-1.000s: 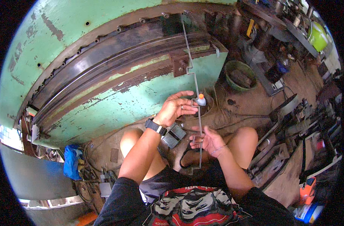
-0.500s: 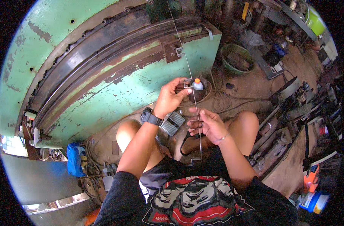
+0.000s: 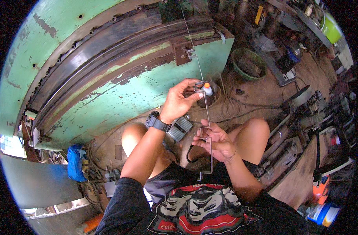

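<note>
Between the bare knees of the seated person, a long thin metal rod [image 3: 207, 117] with stepped square bends stands nearly upright, its lower end by the lap, its upper run reaching past a bracket on the green machine. Left hand [image 3: 179, 101] is raised, fingers curled narrow; thumb and forefinger pinch the rod at an upper bend, right beside a small white bottle with an orange cap [image 3: 206, 89]; whether the hand also grips the bottle, cannot tell. Black wristwatch [image 3: 157, 122] on that wrist. Right hand [image 3: 217, 141] sits lower, fingers half closed around the rod at a middle bend, palm turned up. Large green machine body [image 3: 120, 98], paint chipped, with dark rusty curved rails, fills the upper left. Grey foot pedal [image 3: 179, 128] lies on the dirt floor [image 3: 261, 98] just under the left forearm. Coiled wire near a round green basin [image 3: 247, 64]. Metal parts and tools crowd the right side. Blue cloth [image 3: 75, 162] lies lower left.
</note>
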Demonstrator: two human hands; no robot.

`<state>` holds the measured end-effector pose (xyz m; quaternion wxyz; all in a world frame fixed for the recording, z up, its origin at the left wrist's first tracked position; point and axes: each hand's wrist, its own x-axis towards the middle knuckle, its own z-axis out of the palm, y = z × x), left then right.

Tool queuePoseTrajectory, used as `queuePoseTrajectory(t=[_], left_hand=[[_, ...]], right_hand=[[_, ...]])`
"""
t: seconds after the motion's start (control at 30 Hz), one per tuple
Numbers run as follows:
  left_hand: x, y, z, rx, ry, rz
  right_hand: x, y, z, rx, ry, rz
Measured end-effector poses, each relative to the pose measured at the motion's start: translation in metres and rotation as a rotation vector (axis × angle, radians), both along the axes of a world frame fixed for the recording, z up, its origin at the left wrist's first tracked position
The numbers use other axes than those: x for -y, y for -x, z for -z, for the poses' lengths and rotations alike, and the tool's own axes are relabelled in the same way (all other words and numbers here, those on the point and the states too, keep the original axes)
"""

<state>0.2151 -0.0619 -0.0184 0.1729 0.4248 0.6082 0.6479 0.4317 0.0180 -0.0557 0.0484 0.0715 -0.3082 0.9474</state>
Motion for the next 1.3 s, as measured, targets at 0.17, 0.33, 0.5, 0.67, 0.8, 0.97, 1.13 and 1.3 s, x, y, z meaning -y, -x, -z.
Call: queuePoseTrajectory(t=[0.17, 0.33, 0.5, 0.67, 0.8, 0.97, 1.13, 1.3], left_hand=[[0.0, -0.004, -0.01, 0.138, -0.09, 0.111], [-0.002, -0.007, -0.015, 0.195, -0.1, 0.052], [-0.011, -0.004, -0.01, 0.164, -0.2, 0.055], [-0.014, -0.006, -0.009, 0.134, -0.215, 0.079], [-0.013, -0.005, -0.008, 0.181, -0.213, 0.086], [-0.01, 0.005, -0.004, 0.117, -0.178, 0.095], [-0.009, 0.008, -0.003, 0.114, -0.188, 0.092], [-0.01, 0.004, -0.006, 0.09, -0.185, -0.003]], right_hand=[[0.008, 0.014, -0.005, -0.072, -0.003, 0.135], [0.013, 0.018, -0.016, -0.074, -0.077, 0.24], [0.013, 0.018, -0.031, -0.119, -0.148, 0.283], [0.01, 0.018, -0.033, -0.101, -0.231, 0.345], [0.002, 0.018, -0.035, -0.018, -0.338, 0.354], [-0.002, 0.019, -0.033, 0.003, -0.353, 0.361], [-0.005, 0.02, -0.03, 0.037, -0.349, 0.327], [0.0, 0.025, -0.04, 0.063, -0.519, 0.293]])
